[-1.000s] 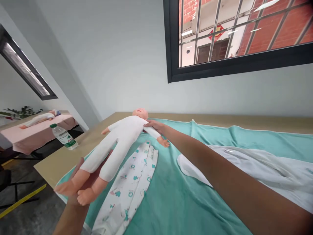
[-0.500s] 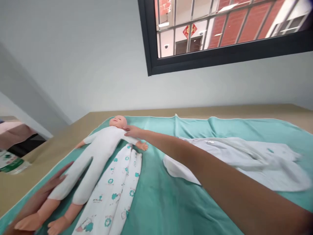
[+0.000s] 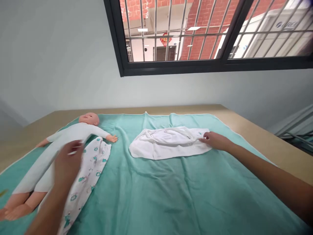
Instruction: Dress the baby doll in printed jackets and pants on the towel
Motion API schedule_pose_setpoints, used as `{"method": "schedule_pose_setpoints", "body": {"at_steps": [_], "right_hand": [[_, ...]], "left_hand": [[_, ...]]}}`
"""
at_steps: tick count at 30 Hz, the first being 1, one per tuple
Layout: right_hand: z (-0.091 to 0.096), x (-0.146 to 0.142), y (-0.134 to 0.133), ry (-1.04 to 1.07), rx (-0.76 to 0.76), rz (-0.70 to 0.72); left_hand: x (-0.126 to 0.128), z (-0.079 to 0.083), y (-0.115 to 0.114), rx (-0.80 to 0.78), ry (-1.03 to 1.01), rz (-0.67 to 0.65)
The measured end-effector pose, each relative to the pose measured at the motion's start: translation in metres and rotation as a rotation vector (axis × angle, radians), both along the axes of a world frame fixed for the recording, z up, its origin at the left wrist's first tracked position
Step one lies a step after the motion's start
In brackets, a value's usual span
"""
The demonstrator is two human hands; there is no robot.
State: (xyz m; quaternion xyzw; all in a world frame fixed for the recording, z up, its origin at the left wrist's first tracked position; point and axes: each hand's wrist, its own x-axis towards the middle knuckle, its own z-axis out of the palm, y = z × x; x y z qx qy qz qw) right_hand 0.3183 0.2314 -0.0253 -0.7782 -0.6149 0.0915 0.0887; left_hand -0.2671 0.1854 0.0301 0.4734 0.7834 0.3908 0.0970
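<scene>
A baby doll [image 3: 66,140] in a white bodysuit lies on its back at the left of a teal blanket [image 3: 156,182]. Beside it lies a white patterned baby garment [image 3: 90,169]. My left hand [image 3: 67,163] hovers blurred over the doll's middle and that garment, fingers loosely apart, holding nothing that I can see. My right hand [image 3: 215,141] reaches across to the right end of a folded white cloth [image 3: 168,143] in the blanket's middle, fingertips touching its edge; whether it grips the cloth is unclear.
The blanket covers a tan table [image 3: 259,137] set against a pale wall. A barred black-framed window [image 3: 210,32] is above. A grey frame [image 3: 295,130] shows at the far right.
The view has swung right. My right hand left the doll's shoulder and moved to the white cloth. My left hand lifted from the doll's legs to above its middle.
</scene>
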Motion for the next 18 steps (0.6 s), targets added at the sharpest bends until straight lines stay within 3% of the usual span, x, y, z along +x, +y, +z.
{"method": "schedule_pose_setpoints", "body": {"at_steps": [3, 4, 6, 9, 12, 15, 18], "right_hand": [[-0.008, 0.008, -0.022, -0.083, -0.057, -0.028], [-0.011, 0.006, -0.026, -0.071, -0.029, -0.039], [-0.016, 0.003, -0.032, -0.001, 0.038, -0.035], [-0.023, 0.004, -0.038, 0.199, 0.192, -0.004], [-0.027, 0.001, -0.043, 0.694, 0.276, -0.047], [-0.027, -0.008, -0.05, 1.241, 0.247, -0.115], [-0.019, -0.017, -0.052, 1.414, 0.277, -0.141]], "left_hand": [[0.101, -0.034, 0.039, -0.094, 0.107, -0.356], [0.129, -0.045, 0.047, -0.163, 0.142, -0.424], [0.165, -0.061, 0.059, -0.238, 0.305, -0.406], [0.175, -0.072, 0.06, -0.315, 0.344, -0.286], [0.159, -0.072, 0.049, -0.354, 0.3, -0.216], [0.151, -0.061, 0.037, -0.347, 0.266, -0.203], [0.163, -0.039, 0.027, -0.243, 0.261, -0.178]]}}
